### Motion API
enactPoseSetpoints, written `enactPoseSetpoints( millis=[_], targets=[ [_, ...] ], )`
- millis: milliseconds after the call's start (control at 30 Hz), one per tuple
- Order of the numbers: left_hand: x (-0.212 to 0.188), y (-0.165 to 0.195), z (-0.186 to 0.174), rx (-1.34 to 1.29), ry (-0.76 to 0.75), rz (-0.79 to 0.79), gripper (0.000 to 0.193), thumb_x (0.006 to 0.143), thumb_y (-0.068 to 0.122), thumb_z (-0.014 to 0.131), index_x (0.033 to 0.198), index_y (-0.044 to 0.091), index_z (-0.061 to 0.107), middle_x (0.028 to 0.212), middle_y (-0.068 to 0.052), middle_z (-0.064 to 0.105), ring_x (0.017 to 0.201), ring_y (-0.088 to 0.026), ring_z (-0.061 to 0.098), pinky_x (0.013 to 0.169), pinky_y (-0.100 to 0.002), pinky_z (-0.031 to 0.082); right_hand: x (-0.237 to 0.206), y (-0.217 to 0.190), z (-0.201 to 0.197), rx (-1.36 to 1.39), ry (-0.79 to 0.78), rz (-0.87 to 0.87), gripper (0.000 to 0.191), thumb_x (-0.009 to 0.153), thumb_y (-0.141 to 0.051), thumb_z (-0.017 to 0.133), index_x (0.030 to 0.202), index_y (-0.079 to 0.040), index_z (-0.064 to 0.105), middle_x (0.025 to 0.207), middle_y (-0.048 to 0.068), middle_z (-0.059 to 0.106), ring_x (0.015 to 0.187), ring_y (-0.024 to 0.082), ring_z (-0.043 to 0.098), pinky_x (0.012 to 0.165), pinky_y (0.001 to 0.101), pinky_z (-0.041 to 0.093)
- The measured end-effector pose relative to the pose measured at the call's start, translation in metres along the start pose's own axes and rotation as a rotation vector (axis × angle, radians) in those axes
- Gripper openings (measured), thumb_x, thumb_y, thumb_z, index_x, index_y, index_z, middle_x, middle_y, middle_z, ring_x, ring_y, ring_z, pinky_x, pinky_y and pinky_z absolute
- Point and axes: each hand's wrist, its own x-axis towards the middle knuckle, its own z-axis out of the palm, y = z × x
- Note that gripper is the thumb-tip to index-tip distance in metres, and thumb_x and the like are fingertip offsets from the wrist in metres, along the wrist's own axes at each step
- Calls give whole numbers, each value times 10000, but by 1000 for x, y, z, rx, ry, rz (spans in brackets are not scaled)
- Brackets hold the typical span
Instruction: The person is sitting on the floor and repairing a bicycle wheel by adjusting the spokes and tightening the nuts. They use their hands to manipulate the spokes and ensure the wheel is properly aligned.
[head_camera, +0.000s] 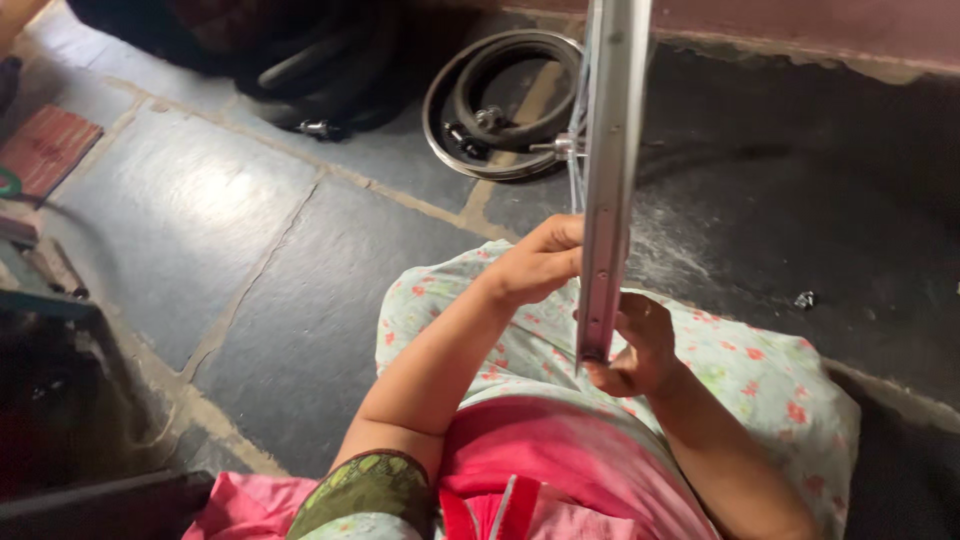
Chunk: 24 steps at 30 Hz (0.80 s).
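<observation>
Silver metal, a bicycle rim (608, 170) stands upright on edge between our hands, over our lap. Our left hand (540, 262) grips its left side; our right hand (640, 350) is closed around its lower end. Beyond the hands, a second rim with a black tyre (500, 105) lies flat on the grey stone floor (200, 210).

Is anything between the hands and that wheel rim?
Nothing visible. The left hand and right hand both grip the upright rim directly, one on each side of its lower part, above the lap.
</observation>
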Motion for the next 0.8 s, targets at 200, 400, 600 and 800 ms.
enactPoseSetpoints(
  millis=[200,400,600,800],
  targets=[
    [-4,-6,-12,1,-27,59,219,1006,232,747,1076,27,713,1017,-4,654,941,-99,594,840,-286,505,-2,0,3,-52,-22,-8,712,930,-305,649,1531,-35,380,1093,129,727,934,315,725,836,438,581],
    [-4,7,-2,160,-2,188,265,1078,322,621,1052,67,687,1060,15,649,1013,-114,612,1215,-272,360,-4,1,9,-75,-126,97,671,922,-534,608,1450,-155,440,1223,157,663,1160,409,666,983,493,559],
    [-20,32,47,72,517,199,556,979,412,663,1363,18,589,1343,-147,611,1149,-251,549,1060,-435,386,-6,11,14,-91,5,24,740,1064,-632,445,1493,-31,387,1466,230,536,1332,472,562,1119,606,461],
    [-30,35,79,888,584,319,825,876,71,854,1520,81,341,1506,-137,505,1453,-242,470,1218,-406,408,0,-4,25,-267,-190,88,684,1003,-689,455,1390,-137,571,1509,191,483,1399,414,486,1156,555,414]
  ],
)
